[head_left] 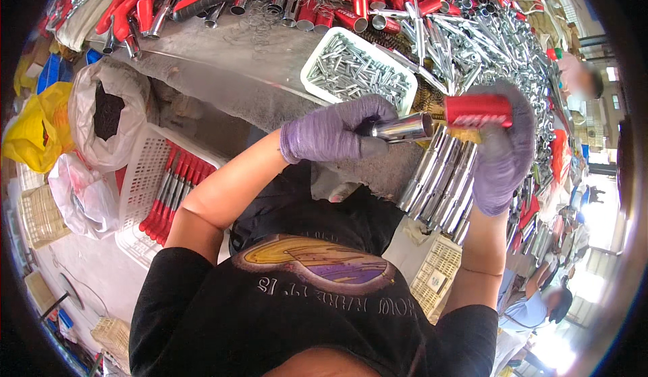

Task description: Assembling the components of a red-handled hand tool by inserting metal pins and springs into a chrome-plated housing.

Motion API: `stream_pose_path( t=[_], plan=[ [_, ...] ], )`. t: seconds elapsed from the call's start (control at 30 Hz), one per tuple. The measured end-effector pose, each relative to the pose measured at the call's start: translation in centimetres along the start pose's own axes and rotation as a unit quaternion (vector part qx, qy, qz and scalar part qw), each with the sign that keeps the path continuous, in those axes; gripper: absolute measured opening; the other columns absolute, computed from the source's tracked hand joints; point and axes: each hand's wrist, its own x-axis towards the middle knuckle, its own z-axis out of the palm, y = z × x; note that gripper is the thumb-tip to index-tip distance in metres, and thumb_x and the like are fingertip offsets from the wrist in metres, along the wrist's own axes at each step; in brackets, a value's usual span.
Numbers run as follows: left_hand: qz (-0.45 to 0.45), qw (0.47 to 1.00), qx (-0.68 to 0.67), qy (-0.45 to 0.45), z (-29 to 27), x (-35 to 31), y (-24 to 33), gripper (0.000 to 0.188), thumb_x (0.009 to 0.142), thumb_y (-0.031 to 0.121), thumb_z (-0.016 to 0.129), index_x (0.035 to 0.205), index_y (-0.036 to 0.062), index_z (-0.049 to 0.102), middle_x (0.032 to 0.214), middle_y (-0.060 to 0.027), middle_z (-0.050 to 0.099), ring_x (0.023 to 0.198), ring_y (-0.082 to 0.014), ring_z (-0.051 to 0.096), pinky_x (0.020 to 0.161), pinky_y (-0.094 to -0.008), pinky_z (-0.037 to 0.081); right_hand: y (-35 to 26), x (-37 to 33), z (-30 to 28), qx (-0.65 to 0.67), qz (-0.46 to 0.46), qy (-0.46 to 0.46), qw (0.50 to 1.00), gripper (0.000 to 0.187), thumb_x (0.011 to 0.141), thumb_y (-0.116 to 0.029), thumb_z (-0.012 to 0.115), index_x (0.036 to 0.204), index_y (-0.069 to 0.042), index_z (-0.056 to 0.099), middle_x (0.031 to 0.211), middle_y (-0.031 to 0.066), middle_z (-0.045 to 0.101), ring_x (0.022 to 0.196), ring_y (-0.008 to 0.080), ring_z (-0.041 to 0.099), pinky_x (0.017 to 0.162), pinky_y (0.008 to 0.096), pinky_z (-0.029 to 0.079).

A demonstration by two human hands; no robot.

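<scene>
Cluttered workbench (236,51) bears a white parts tray (316,89) beyond the left hand (337,130).

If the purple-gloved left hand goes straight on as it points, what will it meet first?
Led by its shiny chrome tube, the left hand would probably first meet the red metallic cylinder in the purple-gloved right hand, though depth is unclear.

We sat on the person's head, looking steeply down through the left fisheye, over the black shirt (202,309), close in on both hands (334,131), the tabletop (233,49) stretching beyond, straight edges bowing rimward!
</scene>
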Motion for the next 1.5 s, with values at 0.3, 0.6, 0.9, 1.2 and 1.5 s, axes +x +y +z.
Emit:
stream_pose_path(
  t=[0.3,0.6,0.9,1.2,1.5],
  plan=[
    [0.068,0.99,0.122,0.006,1.4,-1.2,-1.2,0.05,0.077,0.033,0.074,0.117,0.0105,0.055,0.103,-0.0086,0.063,0.094,-0.0193,0.062,0.081,-0.0341,0.049,-0.6,0.0,5.1,-0.052,0.023,-0.274,0.96,0.041,0.079,-0.017,0.064,0.115,-0.001,0.051,0.106,0.0111,0.06,0.098,0.0198,0.058,0.088,0.0326,0.044],
    [0.097,0.993,-0.044,0.056,1.6,-2.4,-2.0,0.056,0.077,0.024,0.075,0.125,0.0109,0.049,0.119,-0.0073,0.056,0.107,-0.0162,0.054,0.093,-0.0339,0.043,-1.0,0.4,6.5,-0.169,-0.062,-0.296,0.938,0.037,0.078,-0.025,0.066,0.109,-0.008,0.056,0.089,0.0121,0.064,0.079,0.0295,0.066,0.068,0.0346,0.052],
    [0.243,0.949,0.184,0.084,0.8,-1.8,-2.5,0.067,0.07,0.024,0.08,0.127,0.0092,0.047,0.122,-0.0098,0.054,0.113,-0.0199,0.051,0.098,-0.0373,0.04,-0.8,0.9,7.4,-0.189,-0.054,-0.341,0.919,0.045,0.076,-0.021,0.069,0.113,-0.001,0.054,0.096,0.0125,0.065,0.088,0.0232,0.065,0.077,0.0328,0.05],
    [0.096,0.978,0.132,0.134,0.9,-1.1,-1.0,0.044,0.082,0.028,0.067,0.116,0.0051,0.05,0.088,-0.0071,0.059,0.078,-0.0136,0.057,0.07,-0.0301,0.047,-0.5,1.6,1.2,0.007,-0.001,-0.027,1.0,0.049,0.081,-0.015,0.066,0.124,0.002,0.051,0.107,0.0105,0.062,0.097,0.0152,0.057,0.09,0.0295,0.043],
    [0.044,0.981,0.153,0.111,0.8,-0.5,-0.9,0.056,0.076,0.038,0.073,0.116,0.007,0.049,0.091,-0.0096,0.06,0.083,-0.0202,0.061,0.075,-0.0331,0.048,0.4,0.8,-0.4,-0.143,0.012,-0.098,0.985,0.048,0.084,-0.018,0.065,0.125,0.0,0.051,0.112,0.0095,0.06,0.096,0.0124,0.057,0.086,0.0256,0.044]
  ],
)
